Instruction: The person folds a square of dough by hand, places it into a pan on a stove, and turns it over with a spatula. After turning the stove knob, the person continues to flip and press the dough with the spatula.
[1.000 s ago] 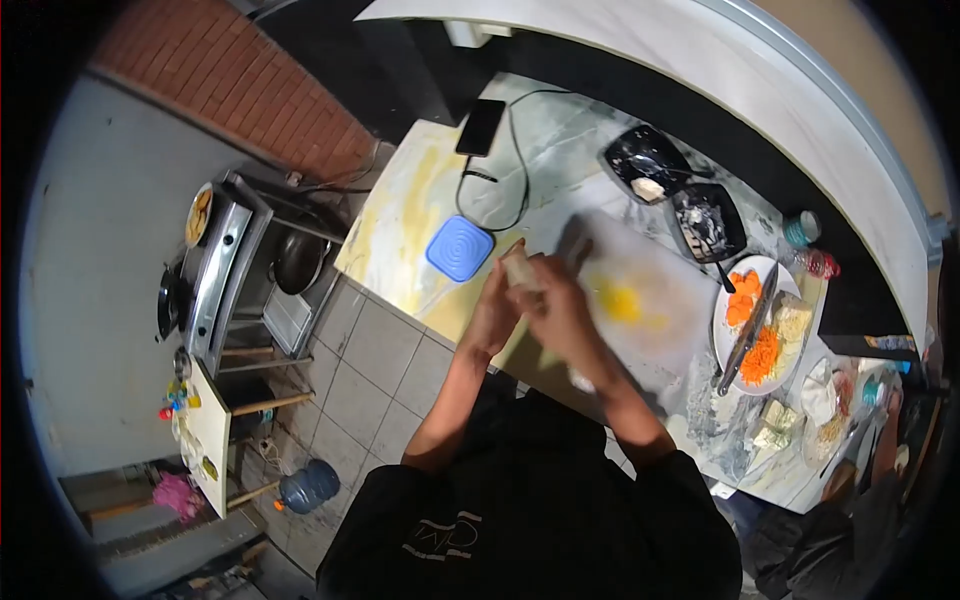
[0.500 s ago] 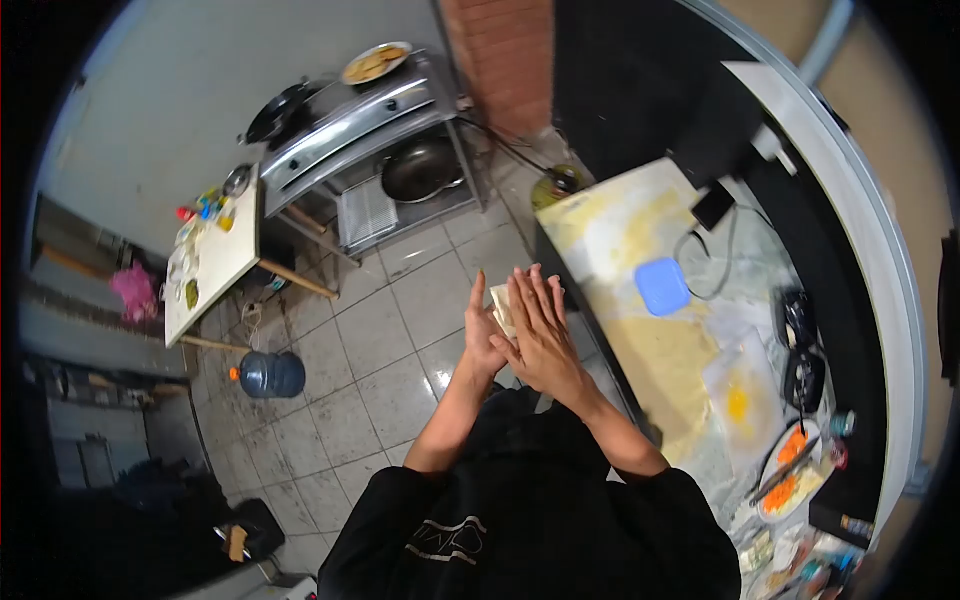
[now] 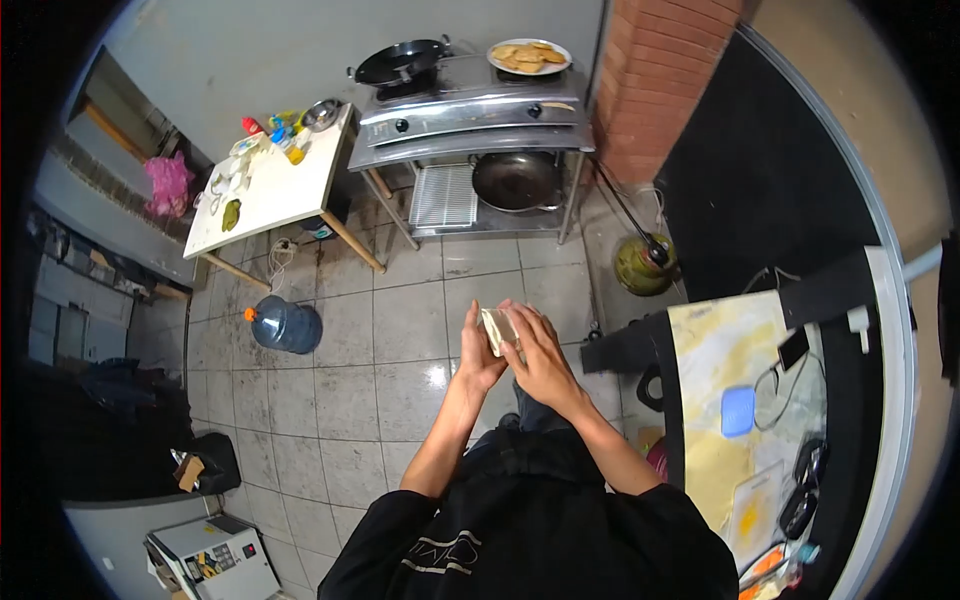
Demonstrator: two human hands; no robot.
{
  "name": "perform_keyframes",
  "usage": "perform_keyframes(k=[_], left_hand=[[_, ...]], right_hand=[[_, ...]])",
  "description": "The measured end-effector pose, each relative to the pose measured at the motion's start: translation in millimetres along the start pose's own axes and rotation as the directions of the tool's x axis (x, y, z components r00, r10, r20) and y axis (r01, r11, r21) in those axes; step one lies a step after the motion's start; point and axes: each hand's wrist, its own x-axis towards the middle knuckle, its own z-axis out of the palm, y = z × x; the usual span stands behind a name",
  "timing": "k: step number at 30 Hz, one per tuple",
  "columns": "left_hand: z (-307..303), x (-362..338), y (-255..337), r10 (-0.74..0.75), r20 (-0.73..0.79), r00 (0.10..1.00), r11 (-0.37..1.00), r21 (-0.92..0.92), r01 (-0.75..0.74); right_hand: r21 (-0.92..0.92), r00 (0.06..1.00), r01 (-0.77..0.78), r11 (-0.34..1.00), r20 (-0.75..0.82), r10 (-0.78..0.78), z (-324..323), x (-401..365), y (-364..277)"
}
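A pale rolled wrap [image 3: 497, 329] lies between my two hands, held out over the tiled floor. My left hand [image 3: 478, 352] cups it from the left side. My right hand [image 3: 538, 356] presses on it from the right with fingers stretched over its top. Ahead stands a steel stove [image 3: 470, 108] with a black wok [image 3: 400, 62] and a plate of fried pieces [image 3: 529, 56] on top.
A second wok [image 3: 515, 180] sits on the stove's lower shelf. A white table [image 3: 268, 182] with bottles stands at the left, a blue water jug [image 3: 283, 324] on the floor, a green gas cylinder [image 3: 645, 265] by the brick pillar. The marble counter [image 3: 730, 380] is at my right.
My view has swung away from the counter and cutting board toward the stove. Both hands still hold the wrap, now over the floor instead of over the counter.
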Motion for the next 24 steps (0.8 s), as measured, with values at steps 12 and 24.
perform_keyframes(k=[12, 24], left_hand=[[15, 113, 155, 0.222, -0.021, 0.975, 0.88, 0.435, -0.191], [36, 210, 319, 0.359, -0.023, 0.933, 0.87, 0.371, -0.325]], right_hand=[[0.646, 0.945, -0.283, 0.708, 0.313, 0.093, 44, 207, 80], [0.774, 0.905, -0.413, 0.48, 0.409, 0.12, 43, 417, 110]])
